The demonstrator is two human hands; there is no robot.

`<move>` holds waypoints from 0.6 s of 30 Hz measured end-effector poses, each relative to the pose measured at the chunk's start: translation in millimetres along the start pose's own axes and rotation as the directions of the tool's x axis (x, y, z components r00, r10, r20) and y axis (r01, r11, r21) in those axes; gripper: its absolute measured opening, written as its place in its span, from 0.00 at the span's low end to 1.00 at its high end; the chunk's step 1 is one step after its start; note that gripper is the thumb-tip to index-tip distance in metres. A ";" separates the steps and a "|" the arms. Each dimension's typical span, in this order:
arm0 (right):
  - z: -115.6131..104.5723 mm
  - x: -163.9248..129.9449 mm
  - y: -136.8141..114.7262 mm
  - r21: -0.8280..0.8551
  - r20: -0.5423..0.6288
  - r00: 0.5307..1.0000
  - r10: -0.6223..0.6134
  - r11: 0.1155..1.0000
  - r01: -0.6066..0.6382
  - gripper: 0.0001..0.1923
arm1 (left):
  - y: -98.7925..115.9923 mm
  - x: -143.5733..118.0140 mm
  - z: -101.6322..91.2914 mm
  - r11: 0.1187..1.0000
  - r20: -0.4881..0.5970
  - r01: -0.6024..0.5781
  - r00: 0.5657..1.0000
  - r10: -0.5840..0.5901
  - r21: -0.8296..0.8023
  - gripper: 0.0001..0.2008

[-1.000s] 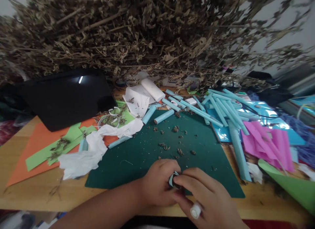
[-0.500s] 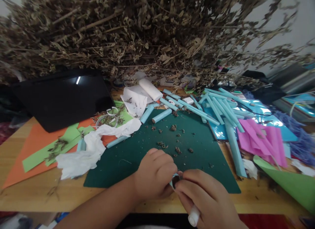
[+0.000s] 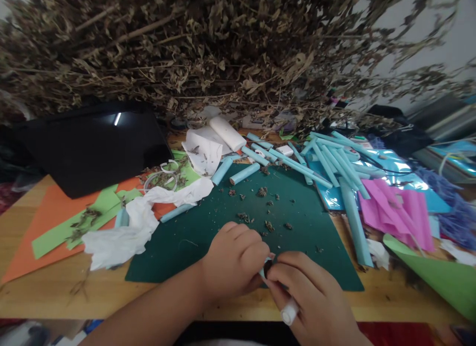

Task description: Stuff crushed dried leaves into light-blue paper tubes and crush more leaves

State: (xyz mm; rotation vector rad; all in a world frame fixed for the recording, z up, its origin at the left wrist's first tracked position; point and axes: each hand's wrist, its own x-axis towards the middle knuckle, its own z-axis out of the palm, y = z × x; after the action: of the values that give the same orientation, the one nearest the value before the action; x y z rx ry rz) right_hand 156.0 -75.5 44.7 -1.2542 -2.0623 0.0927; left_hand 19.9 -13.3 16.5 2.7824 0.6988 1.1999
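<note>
My left hand [image 3: 236,259] is closed around a light blue paper tube [image 3: 262,272], most of it hidden in the fist; its mouth faces my right hand and looks dark inside. My right hand [image 3: 314,294] meets it there, thumb and forefinger pinched at the tube's mouth. Tucked under the fingers of that same hand is a white pen-like stick [image 3: 290,312], only its round end showing. Both hands are over the near edge of a green cutting mat [image 3: 178,259]. Crumbled dried leaves [image 3: 268,226] lie scattered on the mat beyond them.
Several blue paper tubes [image 3: 334,160] are heaped at the right, by pink paper [image 3: 396,212] and green paper [image 3: 435,274]. White tissue [image 3: 122,237], orange paper [image 3: 40,227] and a dark screen [image 3: 100,147] occupy the left. Dried branches [image 3: 223,53] hang across the back.
The white stick's end in my right hand has shifted slightly up and left. My right fingers have moved a little at the tube's mouth; the left hand keeps its hold.
</note>
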 end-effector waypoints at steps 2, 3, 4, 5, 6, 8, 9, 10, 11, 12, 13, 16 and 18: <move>-1.3 1.7 -0.4 0.045 0.059 0.997 0.053 0.997 -0.056 0.06 | 0.1 0.0 0.3 1.000 0.009 0.000 1.000 0.000 0.000 0.10; -1.8 2.3 -0.4 0.066 0.086 0.993 0.076 0.994 -0.082 0.06 | 0.2 0.0 0.5 1.000 0.010 0.003 1.000 -0.002 -0.004 0.11; -1.9 2.8 -0.2 0.084 0.108 0.990 0.095 0.991 -0.104 0.06 | 0.3 -0.1 0.6 1.000 0.012 0.006 1.000 -0.006 -0.009 0.11; -1.8 3.1 0.1 0.097 0.120 0.987 0.106 0.988 -0.118 0.06 | 0.4 -0.1 0.6 1.000 0.012 0.009 1.000 -0.009 -0.014 0.11; -1.5 3.2 0.7 0.107 0.121 0.987 0.110 0.987 -0.123 0.06 | 0.5 -0.1 0.6 1.000 0.013 0.013 1.000 -0.013 -0.017 0.11; -0.2 3.1 2.1 0.123 0.090 0.991 0.103 0.986 -0.113 0.06 | 0.7 0.1 0.4 1.000 0.012 0.023 1.000 -0.023 -0.021 0.11; 0.4 3.0 2.8 0.131 0.062 0.994 0.089 0.987 -0.097 0.06 | 0.9 0.3 0.2 0.999 0.013 0.031 0.999 -0.031 -0.021 0.11; 1.1 3.0 3.5 0.137 0.034 0.997 0.073 0.988 -0.077 0.06 | 0.9 0.4 0.2 0.999 0.017 0.039 0.999 -0.039 -0.020 0.11; 1.7 3.0 4.1 0.143 0.004 0.999 0.054 0.988 -0.054 0.07 | 1.0 0.4 0.2 0.999 0.019 0.045 0.999 -0.045 -0.019 0.10; 2.3 3.0 4.5 0.144 -0.028 0.999 0.033 0.989 -0.029 0.06 | 1.0 0.4 0.3 0.998 0.022 0.052 0.998 -0.051 -0.019 0.09; 2.7 3.0 4.7 0.137 -0.050 0.999 0.014 0.991 -0.007 0.06 | 0.9 0.2 0.4 0.998 0.025 0.056 0.998 -0.055 -0.021 0.08; 4.0 2.8 4.9 0.106 -0.103 0.994 -0.036 0.993 0.047 0.05 | 0.2 -0.7 0.8 0.997 0.041 0.069 0.997 -0.067 -0.035 0.05; 4.8 2.3 5.2 0.099 -0.131 0.989 -0.072 0.991 0.086 0.05 | -0.7 -1.3 0.7 0.996 0.055 0.077 0.996 -0.074 -0.053 0.04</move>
State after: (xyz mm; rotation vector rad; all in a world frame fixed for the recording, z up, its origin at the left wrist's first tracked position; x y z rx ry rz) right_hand 156.3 -69.6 40.2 -1.0857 -1.9689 0.0811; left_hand 19.4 -13.1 15.0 2.7063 0.7474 1.1106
